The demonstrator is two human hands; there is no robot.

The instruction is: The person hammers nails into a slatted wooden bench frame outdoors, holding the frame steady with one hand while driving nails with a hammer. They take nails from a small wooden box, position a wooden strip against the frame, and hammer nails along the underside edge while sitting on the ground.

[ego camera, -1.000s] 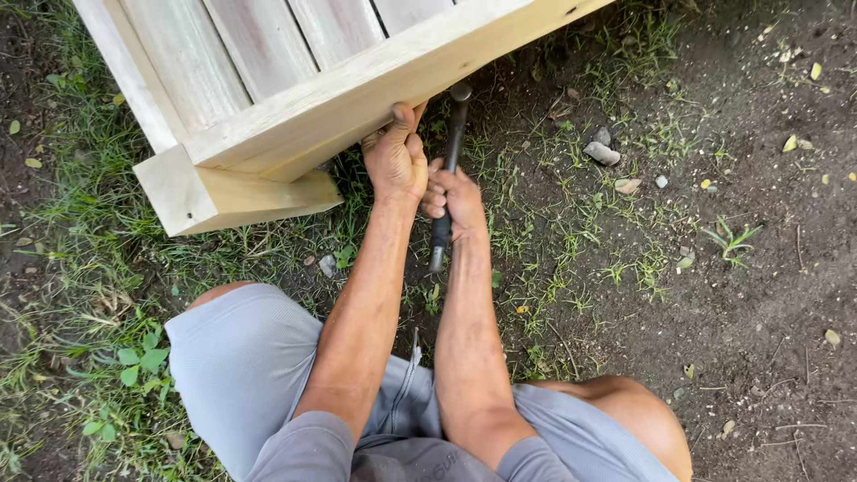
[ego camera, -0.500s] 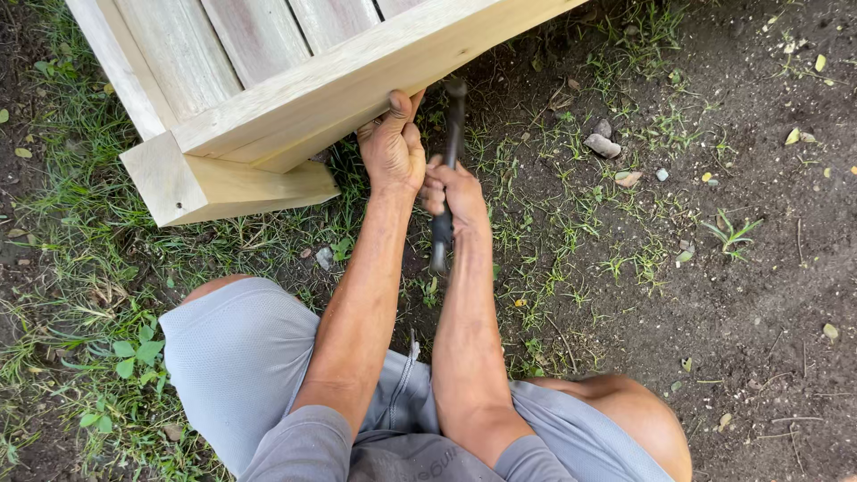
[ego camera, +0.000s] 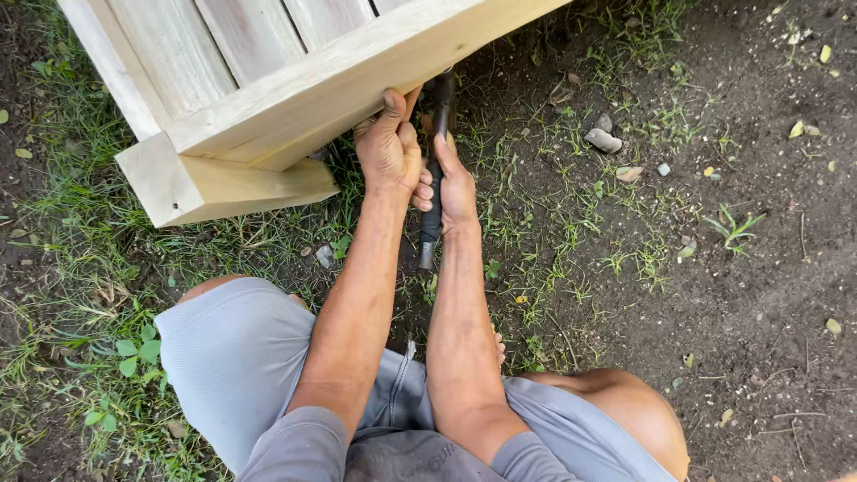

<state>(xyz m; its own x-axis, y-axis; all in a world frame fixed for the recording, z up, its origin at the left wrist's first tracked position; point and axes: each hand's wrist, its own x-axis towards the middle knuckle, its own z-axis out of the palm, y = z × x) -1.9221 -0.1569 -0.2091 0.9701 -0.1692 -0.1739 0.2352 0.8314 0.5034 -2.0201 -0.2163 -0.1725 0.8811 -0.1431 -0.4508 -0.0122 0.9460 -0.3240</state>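
Note:
A pale wooden frame (ego camera: 295,89) of boards and a thick rail lies on grass at the upper left. My left hand (ego camera: 388,143) grips the underside edge of its rail, thumb up against the wood. My right hand (ego camera: 455,183) is closed around a dark-handled tool (ego camera: 433,219) that stands nearly upright, its top end reaching up under the rail and its lower end pointing at the ground. Both hands touch each other beside the handle. The tool's head is hidden under the wood.
A short wooden leg block (ego camera: 214,187) juts from the frame's corner at the left. Bare soil with small stones (ego camera: 603,140) and sparse grass spreads to the right. My knees in grey shorts (ego camera: 241,357) are at the bottom.
Both hands and the tool have shifted slightly, and the view has moved a little closer to the frame; the grip on the rail and on the handle stays the same.

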